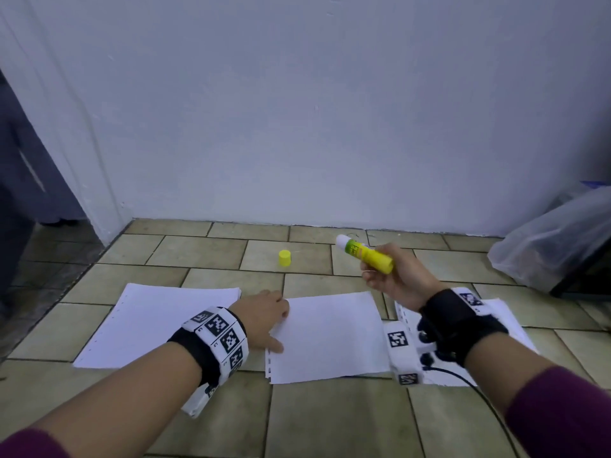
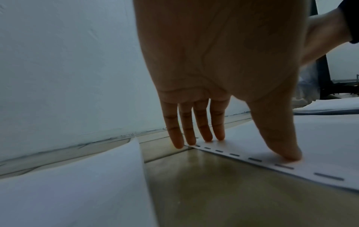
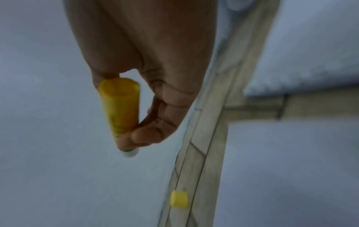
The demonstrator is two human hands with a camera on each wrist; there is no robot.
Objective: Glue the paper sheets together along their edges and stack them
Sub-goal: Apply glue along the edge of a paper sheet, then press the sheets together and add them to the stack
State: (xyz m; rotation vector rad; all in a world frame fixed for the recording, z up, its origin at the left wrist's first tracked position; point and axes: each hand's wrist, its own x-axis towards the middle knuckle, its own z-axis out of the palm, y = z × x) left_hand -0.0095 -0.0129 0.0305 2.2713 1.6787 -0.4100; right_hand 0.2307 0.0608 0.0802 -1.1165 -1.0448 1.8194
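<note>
- Two hands are in view above a tiled floor (image 1: pixel 205 249) that meets a white wall (image 1: pixel 330 110) at the far side.
- Left hand (image 1: pixel 264 317): forearm extended forward, palm down, fingers (image 2: pixel 207 132) straight and released, gripping nothing. The fingertips and thumb press on the perforated left edge of the middle paper sheet (image 1: pixel 330 335); the outermost fingertip touches the tile just beyond the corner of the sheet.
- Right hand (image 1: pixel 400 276): raised clear of the floor, above and to the right of the middle paper sheet. Its fingers are curled round an uncapped yellow glue stick (image 1: pixel 367 254), grasping the barrel. The stick is tilted, white glue tip pointing up and left toward the wall.
- Yellow cap (image 1: pixel 284 258): stands on the floor tiles, apart from the stick, between the sheets and the wall.
- Left paper stack (image 1: pixel 155 322): lies flat on the floor, left of the left hand. A strip of bare tile separates its right edge from the perforated edge of the middle sheet.
- Right paper stack (image 1: pixel 509 312): lies under the right wrist, partly hidden by it, just beside the right edge of the middle sheet.
- Open room: bare tiles run between the far edges of the sheets and the wall, occupied only by the cap. A translucent plastic bag (image 1: pixel 555 239) sits at the far right against the wall.
</note>
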